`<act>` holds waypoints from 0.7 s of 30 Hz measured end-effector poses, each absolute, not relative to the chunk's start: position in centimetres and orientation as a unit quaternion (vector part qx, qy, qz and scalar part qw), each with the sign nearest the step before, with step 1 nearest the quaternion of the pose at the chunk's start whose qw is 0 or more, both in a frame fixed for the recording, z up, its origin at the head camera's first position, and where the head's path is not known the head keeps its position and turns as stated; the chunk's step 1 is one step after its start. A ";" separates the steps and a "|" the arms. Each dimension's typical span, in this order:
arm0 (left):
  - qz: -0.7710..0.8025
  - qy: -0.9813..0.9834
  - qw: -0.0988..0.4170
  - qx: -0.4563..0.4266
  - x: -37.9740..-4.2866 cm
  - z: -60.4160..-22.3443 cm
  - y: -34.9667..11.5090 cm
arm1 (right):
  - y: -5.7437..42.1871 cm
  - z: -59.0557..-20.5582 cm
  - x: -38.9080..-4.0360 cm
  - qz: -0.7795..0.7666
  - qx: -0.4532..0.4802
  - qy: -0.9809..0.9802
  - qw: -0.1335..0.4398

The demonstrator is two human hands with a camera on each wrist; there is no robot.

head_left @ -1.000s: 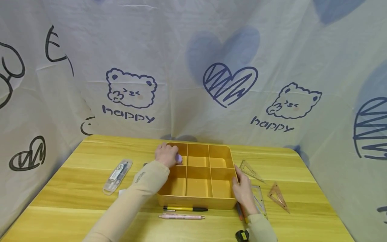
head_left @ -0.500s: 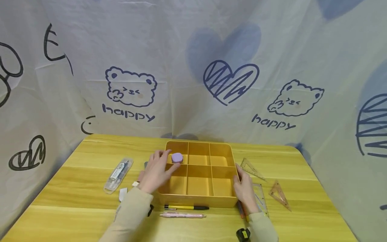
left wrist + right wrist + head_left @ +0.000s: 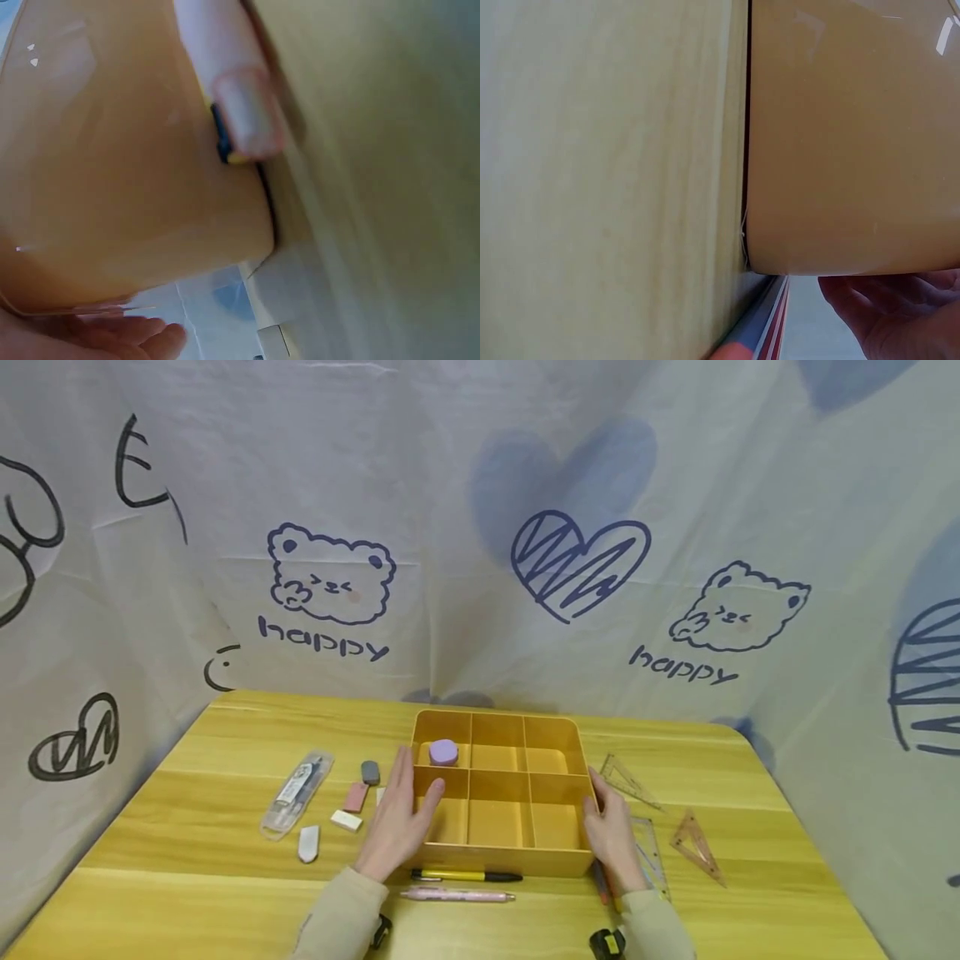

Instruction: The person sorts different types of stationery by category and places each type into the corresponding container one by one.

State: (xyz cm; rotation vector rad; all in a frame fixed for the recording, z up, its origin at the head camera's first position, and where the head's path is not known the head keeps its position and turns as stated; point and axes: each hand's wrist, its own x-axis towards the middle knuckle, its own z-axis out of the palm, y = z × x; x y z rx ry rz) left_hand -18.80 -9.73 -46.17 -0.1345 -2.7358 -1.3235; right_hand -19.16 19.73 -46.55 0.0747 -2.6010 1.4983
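Observation:
A yellow organizer box (image 3: 495, 860) with several compartments stands on the table. My left hand (image 3: 397, 818) lies along its left wall, fingers fairly straight and thumb spread over the front left compartment. In the left wrist view some fingertips of the left hand (image 3: 142, 337) show beside the box wall (image 3: 127, 165). At the other side my right hand (image 3: 613, 831) grips the right wall, thumb at the rim and fingers outside. The right wrist view shows part of the right hand (image 3: 900, 315) against the box (image 3: 855, 150). A small lilac object (image 3: 443, 752) sits in the back left compartment.
Left of the box lie several erasers (image 3: 347, 820) and a clear pencil case (image 3: 297, 795). A yellow pen (image 3: 465, 876) and a pink pen (image 3: 459, 895) lie in front. Set squares (image 3: 697, 847) lie at right, and a black tape measure (image 3: 606, 942) is near the right sleeve.
My left hand has let go of the lilac object in the back left compartment and drawn back to the box's left side. The right hand has stayed on the right wall.

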 end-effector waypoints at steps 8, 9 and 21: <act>-0.408 -0.911 0.032 -0.051 -18.7 -46.2 -10.0 | 19.6 -46.3 -19.1 0.487 0.025 -0.871 0.065; -0.405 -0.912 0.032 -0.049 -18.7 -46.2 -10.0 | 19.7 -46.2 -19.1 0.483 0.030 -0.873 0.064; -0.408 -0.912 0.015 -0.041 -18.7 -46.0 -9.8 | 23.5 -43.5 -18.8 0.492 0.036 -0.869 0.040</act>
